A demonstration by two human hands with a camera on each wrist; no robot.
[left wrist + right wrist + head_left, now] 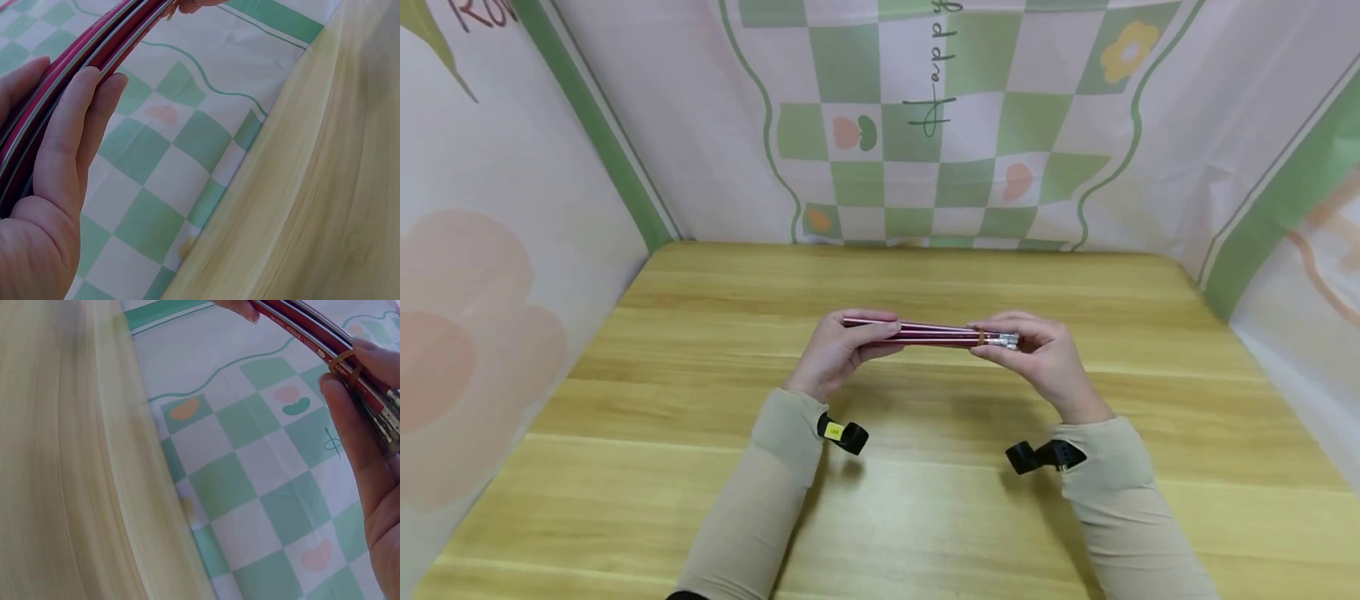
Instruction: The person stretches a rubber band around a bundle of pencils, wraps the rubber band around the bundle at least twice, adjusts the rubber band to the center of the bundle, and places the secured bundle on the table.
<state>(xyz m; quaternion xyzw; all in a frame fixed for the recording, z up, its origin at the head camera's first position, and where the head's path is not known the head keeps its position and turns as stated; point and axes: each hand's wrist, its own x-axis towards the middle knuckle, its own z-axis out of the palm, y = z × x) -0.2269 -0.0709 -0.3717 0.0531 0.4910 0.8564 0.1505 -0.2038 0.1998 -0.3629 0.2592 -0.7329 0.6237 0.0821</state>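
A bundle of dark red striped pencils (pixel 936 335) is held level above the table by both hands. My left hand (pixel 842 346) grips its left end, the thumb along the near side and fingers behind. At the other end my right hand (pixel 1033 350) pinches the bundle between thumb and fingers, close to a tan rubber band (pixel 345 365) wound round the pencils. Silvery metal ends (pixel 384 419) with erasers stick out past the band, inside the right hand. In the left wrist view the pencils (pixel 69 69) lie across the palm; their left tips are hidden by the hand.
The wooden table (pixel 917 500) stretches below both forearms. Behind it hangs a green-and-white checked cloth (pixel 910 129), with patterned cloth walls at left and right. A small black camera sits on the left wrist (pixel 850 437) and another on the right wrist (pixel 1033 457).
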